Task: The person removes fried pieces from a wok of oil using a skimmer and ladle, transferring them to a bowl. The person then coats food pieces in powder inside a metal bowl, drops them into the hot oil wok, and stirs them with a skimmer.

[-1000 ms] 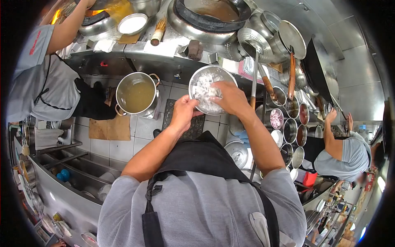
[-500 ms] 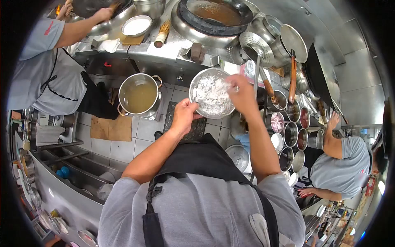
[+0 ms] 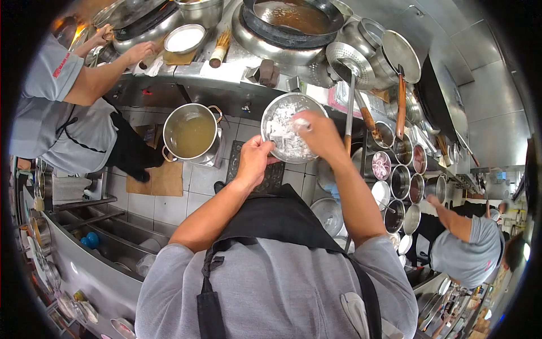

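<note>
My left hand (image 3: 256,160) grips the lower left rim of a round metal bowl (image 3: 269,117), thumb on the edge. Inside the bowl lie white, powder-coated pieces (image 3: 287,134). Over the bowl's right side is my right hand (image 3: 314,133), its fingers curled and whitened with powder; what they hold, if anything, is hidden. Beyond the bowl a large wok (image 3: 333,28) with brown liquid rests on the stove. A perforated ladle (image 3: 361,69) lies to its right.
A pot of yellowish liquid (image 3: 192,135) stands low at left. Several round containers (image 3: 399,182) line the right side. One co-worker (image 3: 62,124) is at the far left by a stove, another (image 3: 468,246) at the right.
My right hand moved right to the bowl's edge, then back left over the pieces. The left co-worker's arms moved lower, and the right co-worker changed posture. My left hand kept its hold.
</note>
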Demonstrator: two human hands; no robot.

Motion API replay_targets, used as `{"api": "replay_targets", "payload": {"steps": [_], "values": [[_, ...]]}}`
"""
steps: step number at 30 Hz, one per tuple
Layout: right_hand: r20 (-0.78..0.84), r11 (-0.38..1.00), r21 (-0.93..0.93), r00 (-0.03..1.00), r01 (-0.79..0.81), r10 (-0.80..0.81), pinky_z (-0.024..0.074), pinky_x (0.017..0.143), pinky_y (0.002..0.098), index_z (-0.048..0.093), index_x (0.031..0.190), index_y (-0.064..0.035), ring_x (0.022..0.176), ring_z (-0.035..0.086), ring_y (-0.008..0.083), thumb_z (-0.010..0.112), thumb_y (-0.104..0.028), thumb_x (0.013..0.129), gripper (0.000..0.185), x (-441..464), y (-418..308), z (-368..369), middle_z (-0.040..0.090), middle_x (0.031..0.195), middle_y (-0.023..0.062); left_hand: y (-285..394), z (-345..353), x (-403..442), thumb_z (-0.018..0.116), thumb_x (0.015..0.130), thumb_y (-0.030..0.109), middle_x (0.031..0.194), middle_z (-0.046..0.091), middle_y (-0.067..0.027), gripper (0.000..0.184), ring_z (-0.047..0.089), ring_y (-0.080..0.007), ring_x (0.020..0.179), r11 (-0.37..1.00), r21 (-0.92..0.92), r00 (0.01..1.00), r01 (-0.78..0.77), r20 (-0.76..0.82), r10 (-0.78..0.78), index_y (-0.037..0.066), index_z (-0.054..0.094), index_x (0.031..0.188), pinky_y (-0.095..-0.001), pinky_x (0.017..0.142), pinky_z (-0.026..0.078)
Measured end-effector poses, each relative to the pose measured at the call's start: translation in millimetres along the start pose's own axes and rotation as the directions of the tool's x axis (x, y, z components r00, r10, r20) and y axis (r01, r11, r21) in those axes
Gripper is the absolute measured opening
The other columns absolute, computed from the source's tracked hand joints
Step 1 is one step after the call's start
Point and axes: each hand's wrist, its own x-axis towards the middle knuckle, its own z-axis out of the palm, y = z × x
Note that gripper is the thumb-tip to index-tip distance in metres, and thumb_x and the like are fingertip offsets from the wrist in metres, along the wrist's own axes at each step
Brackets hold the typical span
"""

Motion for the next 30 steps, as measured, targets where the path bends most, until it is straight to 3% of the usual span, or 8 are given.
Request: {"api": "replay_targets", "payload": {"steps": [4,7,10,14,19,22,26,30], "values": [[-0.093,0.994,0.114,0.996,0.006,0.004,0.0478,0.076,0.0294,0.066,0.105,-0.0043,0.084,0.061,0.0177,0.068,-0.015,0.084,0.024,-3,-43,-58,0.067,0.096,0.0104,2,3,-4,0.052,0.086,0.003,0.09,0.066,-0.0065,0.012,0.066,-0.0159,0.079,0.999,-0.027,0.999,0.034,-0.015,-0.035,0.0,0.06,0.094,-0.0324,0.07,0.057],[-0.165,0.931,0.36,0.978,-0.062,0.129,0.0485,0.078,0.0322,0.066,0.102,-0.0042,0.087,0.063,0.0219,0.066,-0.01,0.083,0.021,0,-34,-40,0.067,0.097,0.0122,1,3,-4,0.052,0.086,0.003,0.091,0.066,-0.0073,0.013,0.066,-0.0167,0.08,0.999,-0.015,0.999,0.043,-0.018,-0.043,0.0,0.06,0.096,-0.0327,0.071,0.057],[-0.026,0.981,-0.079,0.983,0.177,-0.179,0.0489,0.08,0.0414,0.066,0.101,-0.0068,0.091,0.062,0.0372,0.06,-0.007,0.083,0.019,-3,21,0,0.064,0.1,0.0171,-4,4,-6,0.052,0.086,0.003,0.093,0.067,-0.0089,0.014,0.067,-0.0177,0.081,0.999,0.003,0.999,0.039,-0.02,-0.039,-0.001,0.06,0.096,-0.0332,0.072,0.058],[-0.126,0.992,0.034,0.986,0.118,-0.113,0.0482,0.08,0.046,0.067,0.098,-0.0091,0.091,0.061,0.0403,0.057,-0.005,0.083,0.018,1,-1,-34,0.061,0.095,0.0187,-1,7,-2,0.051,0.086,0.002,0.094,0.067,-0.0098,0.014,0.067,-0.018,0.081,0.999,-0.031,1.0,0.013,-0.02,-0.013,-0.001,0.06,0.096,-0.0339,0.073,0.059],[0.277,0.884,-0.418,0.956,0.21,-0.096,0.0519,0.077,0.0461,0.065,0.094,-0.0069,0.087,0.064,0.0359,0.062,-0.015,0.082,0.015,-14,-12,-33,0.059,0.096,0.0188,5,20,1,0.051,0.086,0.002,0.094,0.067,-0.0103,0.015,0.067,-0.0174,0.082,1.0,-0.002,1.0,-0.011,-0.024,0.011,-0.002,0.06,0.097,-0.034,0.072,0.059],[0.245,0.887,-0.418,0.964,0.199,-0.101,0.05,0.08,0.0459,0.065,0.102,-0.0078,0.09,0.062,0.0379,0.065,-0.014,0.079,0.024,-3,17,-26,0.059,0.098,0.0166,8,33,2,0.051,0.086,0.003,0.095,0.067,-0.0105,0.015,0.067,-0.0174,0.082,1.0,0.014,0.999,-0.028,-0.016,0.028,-0.002,0.059,0.098,-0.0338,0.072,0.059],[-0.023,0.94,-0.144,0.948,0.31,-0.316,0.0485,0.077,0.0429,0.064,0.101,-0.0046,0.088,0.061,0.037,0.067,-0.009,0.076,0.025,4,9,-88,0.06,0.095,0.0163,10,47,3,0.051,0.087,0.004,0.097,0.067,-0.0107,0.016,0.067,-0.0175,0.084,0.999,-0.017,0.999,-0.035,-0.035,0.035,-0.001,0.058,0.1,-0.0329,0.071,0.058],[-0.08,0.961,-0.024,0.958,0.275,-0.276,0.047,0.076,0.0416,0.064,0.101,-0.0047,0.09,0.061,0.0338,0.069,-0.009,0.079,0.024,10,-3,-125,0.061,0.096,0.0145,10,68,-1,0.052,0.087,0.005,0.1,0.067,-0.011,0.017,0.067,-0.0174,0.086,0.998,-0.028,0.998,-0.049,-0.048,0.048,-0.001,0.058,0.102,-0.0321,0.069,0.058]]}}
